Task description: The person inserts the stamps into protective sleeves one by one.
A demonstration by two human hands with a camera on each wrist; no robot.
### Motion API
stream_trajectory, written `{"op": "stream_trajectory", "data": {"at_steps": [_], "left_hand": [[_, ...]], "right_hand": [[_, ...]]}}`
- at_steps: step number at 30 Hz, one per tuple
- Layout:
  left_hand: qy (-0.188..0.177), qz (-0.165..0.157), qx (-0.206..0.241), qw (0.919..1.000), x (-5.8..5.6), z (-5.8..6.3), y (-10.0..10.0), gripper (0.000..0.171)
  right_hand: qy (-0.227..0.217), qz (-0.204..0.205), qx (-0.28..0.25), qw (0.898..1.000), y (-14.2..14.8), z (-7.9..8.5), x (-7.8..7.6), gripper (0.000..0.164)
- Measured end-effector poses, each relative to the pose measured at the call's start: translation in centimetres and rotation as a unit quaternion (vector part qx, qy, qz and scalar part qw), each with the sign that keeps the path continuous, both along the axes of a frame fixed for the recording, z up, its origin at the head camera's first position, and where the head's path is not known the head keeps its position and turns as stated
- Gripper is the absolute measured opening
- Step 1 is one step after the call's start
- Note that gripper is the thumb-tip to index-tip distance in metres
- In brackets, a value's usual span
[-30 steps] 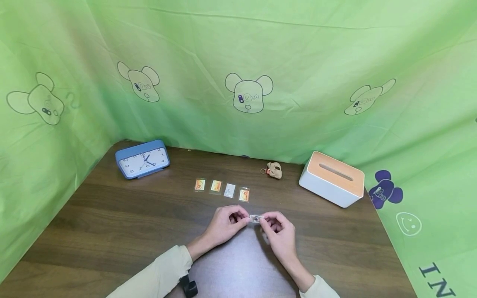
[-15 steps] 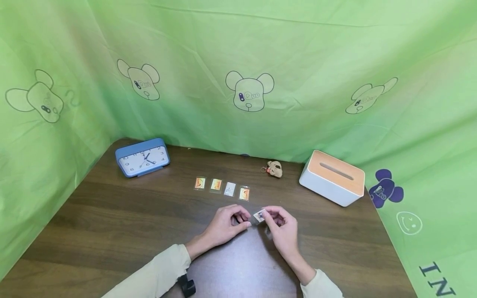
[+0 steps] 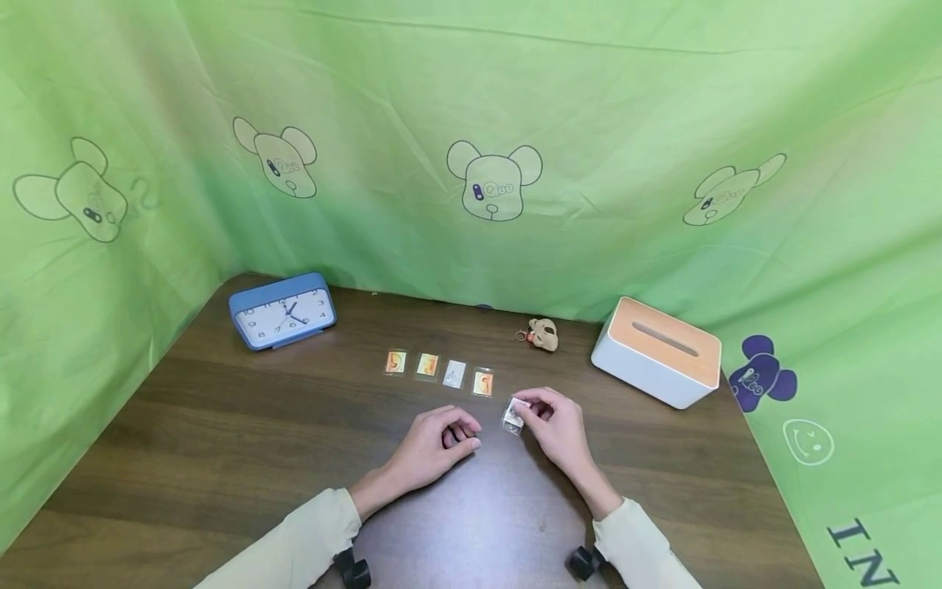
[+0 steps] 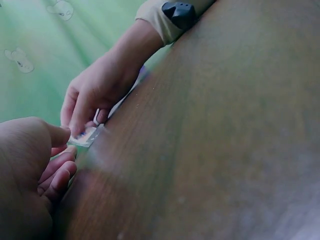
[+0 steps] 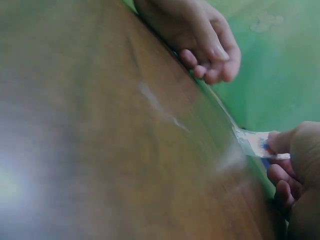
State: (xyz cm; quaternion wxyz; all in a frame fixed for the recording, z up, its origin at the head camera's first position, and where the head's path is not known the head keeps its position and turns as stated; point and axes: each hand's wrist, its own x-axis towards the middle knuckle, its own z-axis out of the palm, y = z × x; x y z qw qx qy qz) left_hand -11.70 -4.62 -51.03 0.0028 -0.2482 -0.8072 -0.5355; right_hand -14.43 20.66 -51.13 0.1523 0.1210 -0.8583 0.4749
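Note:
Between thumb and fingers, my right hand (image 3: 559, 433) pinches a small picture card in a clear plastic sleeve (image 3: 513, 417), tilted over the table. The sleeve's transparent end sticks out past the fingertips in the right wrist view, where the card (image 5: 254, 143) shows a pale face with a dark print partly under the thumb. My left hand (image 3: 427, 450) lies to the left of it, fingers loosely curled and holding nothing. Just beyond the hands runs a row of several small sleeved cards: orange-yellow ones (image 3: 395, 361) and a whitish one (image 3: 454, 374).
A blue alarm clock (image 3: 283, 312) stands at the back left of the brown wooden table (image 3: 243, 433). Along the back edge lies a beige plush keychain (image 3: 543, 334). A white tissue box with a wood-coloured top (image 3: 655, 352) stands back right. Green cloth (image 3: 368, 204) hangs behind.
Both hands held the card at first; the left has let go and drawn back to the left. My right hand has turned the card upright and moved it slightly farther away, towards the row.

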Motion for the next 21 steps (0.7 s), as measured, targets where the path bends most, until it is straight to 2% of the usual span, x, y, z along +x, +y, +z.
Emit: {"op": "stream_trajectory", "data": {"at_steps": [4, 8, 16, 21], "left_hand": [[-0.002, 0.003, -0.004, 1.0000, 0.0, 0.0, 0.0, 0.012], [-0.002, 0.002, -0.008, 1.0000, 0.0, -0.1, 0.0, 0.011], [-0.001, -0.001, -0.011, 0.9999, 0.0, -0.2, 0.0, 0.009], [0.001, -0.001, -0.014, 0.9999, 0.0, -0.2, 0.0, 0.008]], "right_hand": [[0.030, 0.006, 0.062, 0.998, 0.3, -0.5, -1.2, 0.014], [0.036, 0.004, 0.096, 0.995, 0.5, -0.6, -2.3, 0.014], [0.032, -0.004, 0.146, 0.989, 0.5, -0.5, -4.2, 0.011], [0.045, 0.005, 0.165, 0.985, 0.6, -0.6, -5.1, 0.014]]}}
